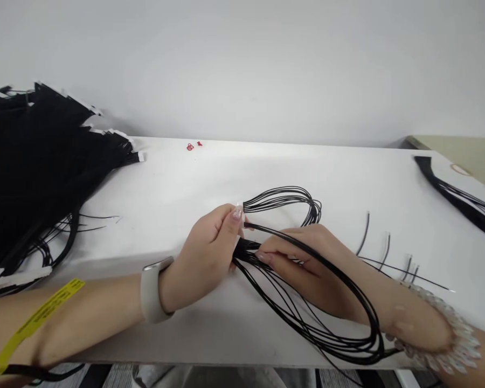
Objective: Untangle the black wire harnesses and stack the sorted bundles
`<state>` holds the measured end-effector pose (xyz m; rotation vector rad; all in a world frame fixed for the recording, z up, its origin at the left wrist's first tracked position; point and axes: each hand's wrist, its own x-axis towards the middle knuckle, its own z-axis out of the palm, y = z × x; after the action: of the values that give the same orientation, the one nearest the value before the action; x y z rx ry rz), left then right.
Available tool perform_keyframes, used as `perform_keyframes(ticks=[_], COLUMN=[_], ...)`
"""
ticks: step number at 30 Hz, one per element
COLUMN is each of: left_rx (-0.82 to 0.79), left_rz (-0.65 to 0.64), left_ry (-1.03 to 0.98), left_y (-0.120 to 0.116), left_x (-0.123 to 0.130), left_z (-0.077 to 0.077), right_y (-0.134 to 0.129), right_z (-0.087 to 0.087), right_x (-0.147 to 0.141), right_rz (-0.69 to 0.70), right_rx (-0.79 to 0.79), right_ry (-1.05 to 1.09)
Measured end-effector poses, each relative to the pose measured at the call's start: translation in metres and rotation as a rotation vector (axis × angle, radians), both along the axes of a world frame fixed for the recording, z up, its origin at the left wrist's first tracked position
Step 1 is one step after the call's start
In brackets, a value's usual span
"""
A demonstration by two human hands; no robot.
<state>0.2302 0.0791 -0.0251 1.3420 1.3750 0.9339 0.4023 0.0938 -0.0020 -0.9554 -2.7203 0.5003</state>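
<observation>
My left hand [214,242] is closed on white connectors [241,214], thumb pressed on top. Out of the connectors runs a looped bundle of thin black wires [283,200]; a thicker black strand arches over my right hand and curls back near the table's front edge. My right hand [307,264] pinches some of the black wires just right of the connectors, with its fingertips partly hidden among them. Several loose wire ends with metal tips [387,250] stick out beyond my right forearm.
A large heap of black wire harnesses [44,161] with white connectors covers the table's left side. Small red pieces [190,146] lie near the back edge. Another black cable bundle [448,191] rests at the far right. A white wall [250,70] rises behind the table.
</observation>
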Motion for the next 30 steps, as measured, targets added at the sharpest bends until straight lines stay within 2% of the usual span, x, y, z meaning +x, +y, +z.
perform_keyframes(ticks=[3,6,9,13,17,18,20,22,23,25,26,28,30], left_rx=[0.001,0.001,-0.028,-0.057,-0.101,-0.116,-0.137,-0.143,-0.145,-0.149,-0.149,-0.141,-0.126], left_rz=[-0.019,-0.028,-0.038,-0.032,-0.016,-0.016,-0.016,-0.017,-0.019,-0.029,-0.035,-0.040,-0.038], left_ry=[-0.004,0.003,-0.013,-0.024,-0.092,-0.111,-0.133,-0.130,-0.126,-0.125,-0.126,-0.130,-0.123], left_y=[-0.001,-0.001,-0.001,-0.001,-0.001,-0.001,-0.001,0.000,0.000,0.000,0.000,0.000,-0.001], left_x=[0.001,0.002,0.002,0.003,0.002,0.002,0.001,0.001,0.001,0.001,0.001,0.002,0.002], left_z=[-0.001,-0.001,0.000,0.000,-0.002,-0.003,-0.004,-0.004,-0.004,-0.003,-0.003,-0.003,-0.003], right_y=[0.000,-0.001,-0.003,-0.001,0.011,0.016,0.026,0.039,0.045,0.057,0.061,0.064,0.057], right_z=[0.002,0.004,0.003,0.001,0.009,0.013,0.020,0.027,0.030,0.035,0.037,0.041,0.041], right_x=[-0.001,-0.002,-0.003,0.002,0.019,0.025,0.038,0.051,0.058,0.069,0.073,0.075,0.068], right_rz=[-0.045,-0.092,-0.108,-0.060,-0.067,-0.130,-0.372,-0.641,-0.719,-0.780,-0.799,-0.876,-0.896], right_rx=[-0.196,-0.247,-0.189,-0.056,-0.002,0.029,0.136,0.224,0.193,-0.009,-0.127,-0.254,-0.209], right_ry=[-0.059,-0.044,-0.025,0.080,0.095,0.097,0.174,0.464,0.668,1.054,1.181,1.264,1.190])
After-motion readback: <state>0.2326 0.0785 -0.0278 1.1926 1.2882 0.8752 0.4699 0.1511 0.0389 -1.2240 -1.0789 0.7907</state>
